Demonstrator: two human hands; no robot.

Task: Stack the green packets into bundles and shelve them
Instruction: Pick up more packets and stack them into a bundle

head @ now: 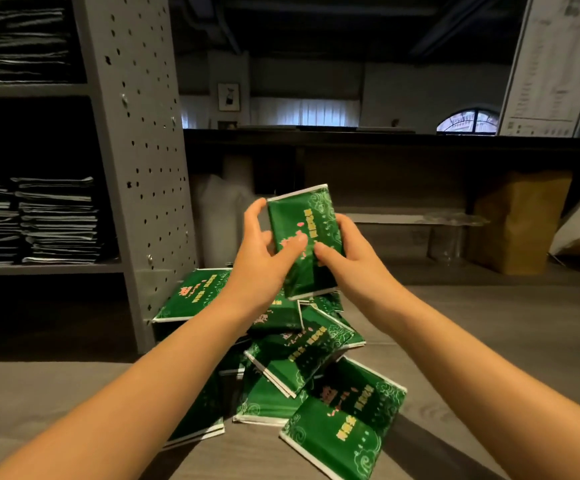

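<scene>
- Although yellow characters and a pink emblem ran down the face of the held green packet (299,216), I could not read them at this sharpness; pale cloud swirls filled its upper corner, and white edging showed at its top and bottom ends
- On its left long edge the left hand (264,258) gripped it, thumb laid across the front and fingers curled behind
- On the right long edge the right hand (345,251) gripped it the same way, thumb tip on the front just beside the left thumb
- Between the two hands the packet stood nearly upright, raised off the floor and directly over the pile
- Below the wrists I saw the pile of green packets (302,355) lying loose on the grey floor (489,341), overlapping at all angles, with the same yellow print, equally unreadable
- To the left stood the grey perforated shelf unit (139,140), just beside the pile's far-left packet, with dark stacks (56,220) on its middle shelf
- At top right the white printed sheet (551,64) carried rows of text too small for me to read
</scene>
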